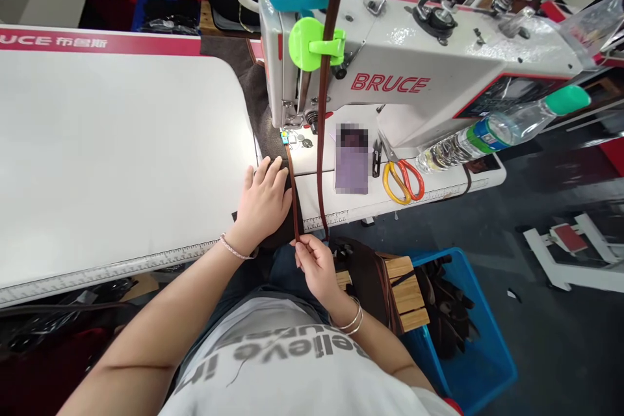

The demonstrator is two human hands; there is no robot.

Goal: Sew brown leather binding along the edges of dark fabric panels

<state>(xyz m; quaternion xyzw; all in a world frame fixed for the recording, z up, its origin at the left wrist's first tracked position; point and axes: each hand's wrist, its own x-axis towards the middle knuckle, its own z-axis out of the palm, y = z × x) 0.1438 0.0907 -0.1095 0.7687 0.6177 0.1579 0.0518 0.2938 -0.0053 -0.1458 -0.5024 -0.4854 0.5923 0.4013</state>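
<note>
My left hand lies flat with fingers stretched on a dark brown fabric piece, just in front of the needle area of a white sewing machine. A narrow brown binding strip runs from the small blue guide at the presser foot down along the fabric's right edge. My right hand pinches this strip at the table's front edge. Another length of brown strip hangs down past the green clip on the machine head and drops over the front edge.
Right of the needle lie small black thread snips, scissors with yellow and red handles, and a water bottle. A blue crate with dark pieces stands below right, beside a wooden slatted surface. A ruler runs along the table's front edge.
</note>
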